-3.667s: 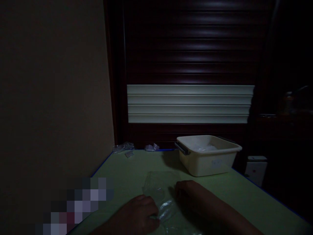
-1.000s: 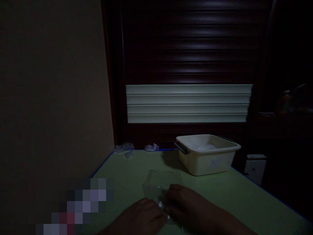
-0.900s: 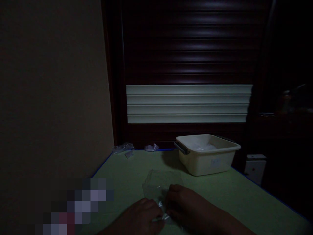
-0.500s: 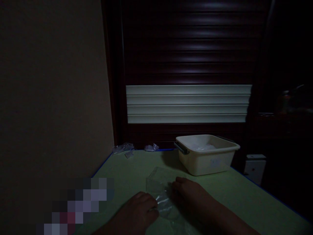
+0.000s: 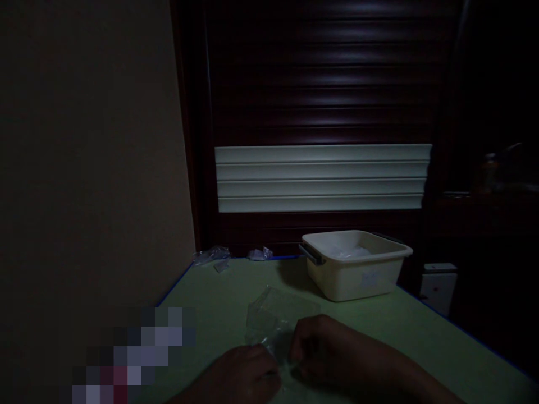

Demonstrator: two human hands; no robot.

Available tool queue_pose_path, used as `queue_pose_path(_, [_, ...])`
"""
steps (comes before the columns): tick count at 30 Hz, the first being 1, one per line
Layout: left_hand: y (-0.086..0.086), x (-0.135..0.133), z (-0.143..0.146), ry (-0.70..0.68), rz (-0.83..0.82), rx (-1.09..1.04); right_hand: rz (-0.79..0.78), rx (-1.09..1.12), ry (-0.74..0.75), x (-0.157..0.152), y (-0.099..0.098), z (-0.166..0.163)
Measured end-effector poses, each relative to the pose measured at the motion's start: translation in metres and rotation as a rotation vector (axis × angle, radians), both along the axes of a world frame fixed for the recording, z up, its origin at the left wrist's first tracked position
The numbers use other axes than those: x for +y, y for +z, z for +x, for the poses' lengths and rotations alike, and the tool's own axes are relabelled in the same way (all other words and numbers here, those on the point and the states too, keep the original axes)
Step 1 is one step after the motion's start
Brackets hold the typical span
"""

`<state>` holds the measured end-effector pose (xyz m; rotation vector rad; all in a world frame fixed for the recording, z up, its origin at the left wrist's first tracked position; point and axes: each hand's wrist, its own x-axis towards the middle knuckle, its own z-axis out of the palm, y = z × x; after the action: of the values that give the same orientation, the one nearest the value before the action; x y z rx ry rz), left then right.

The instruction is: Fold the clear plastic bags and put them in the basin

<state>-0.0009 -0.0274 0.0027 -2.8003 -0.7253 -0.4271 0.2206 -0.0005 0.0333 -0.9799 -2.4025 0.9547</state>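
Note:
A clear plastic bag lies on the green tabletop in front of me, its upper part flat and its glossy lower part between my hands. My left hand is closed at the bag's lower left side, thumb and fingers pinched together on the film. To its right, my right hand has its fingers curled and pinched at the bag's lower right. The fingertips are dark and partly hidden, and the bag's bottom end is hard to make out.
A cream plastic basin with dark handles stands at the table's back right, holding clear plastic. Crumpled clear wrappers and another small packet lie along the back edge. A wall rises on the left; a pixelated patch hides the lower left.
Both hands have moved slightly down toward me, and my right hand has curled and turned closer to my left. The bag has shifted a little left at its upper edge.

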Motion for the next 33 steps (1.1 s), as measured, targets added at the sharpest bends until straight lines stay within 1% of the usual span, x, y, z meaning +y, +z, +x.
queue_pose_path(2, [-0.001,0.001,0.0,0.001,-0.004,-0.016,-0.094,-0.003,0.094,-0.001,0.0,0.0])
queue_pose_path(3, [-0.002,0.001,0.0,0.002,-0.015,-0.029,-0.103,-0.001,0.142,-0.002,-0.001,0.0])
queue_pose_path(5, [-0.002,0.001,0.002,0.017,-0.072,-0.058,-0.066,0.009,0.225,-0.001,-0.003,-0.001])
queue_pose_path(6, [-0.002,0.001,0.003,0.047,-0.115,-0.082,-0.034,0.01,0.253,-0.001,-0.004,-0.001])
queue_pose_path(8, [-0.001,0.001,0.005,0.135,-0.211,-0.138,0.003,-0.004,0.267,0.0,-0.006,-0.001])
queue_pose_path(10, [0.0,0.0,0.006,0.19,-0.28,-0.177,0.001,-0.031,0.249,0.001,-0.008,0.0])
queue_pose_path(13, [0.001,0.0,0.007,0.183,-0.311,-0.148,0.024,-0.049,0.254,0.001,-0.01,0.0])
queue_pose_path(16, [-0.001,0.0,0.005,0.145,-0.25,-0.134,0.046,-0.025,0.252,-0.001,-0.009,-0.003])
queue_pose_path(18, [-0.003,0.0,0.004,0.124,-0.188,-0.131,0.002,0.008,0.212,-0.003,-0.007,-0.005])
queue_pose_path(21, [-0.004,0.0,0.002,0.089,-0.096,-0.086,-0.087,0.041,0.101,-0.004,-0.006,-0.007])
queue_pose_path(23, [-0.002,-0.001,0.002,0.074,-0.062,-0.058,-0.101,0.06,0.039,-0.003,-0.008,-0.006])
queue_pose_path(27, [0.004,-0.004,0.003,0.08,-0.074,-0.048,-0.047,0.062,-0.085,0.001,-0.014,-0.006])
queue_pose_path(30, [0.004,-0.004,0.003,0.027,-0.043,-0.057,0.04,-0.068,-0.206,0.003,-0.015,-0.006])
queue_pose_path(33, [0.003,-0.003,0.002,0.005,0.016,-0.044,0.187,-0.222,-0.322,0.004,-0.015,-0.006])
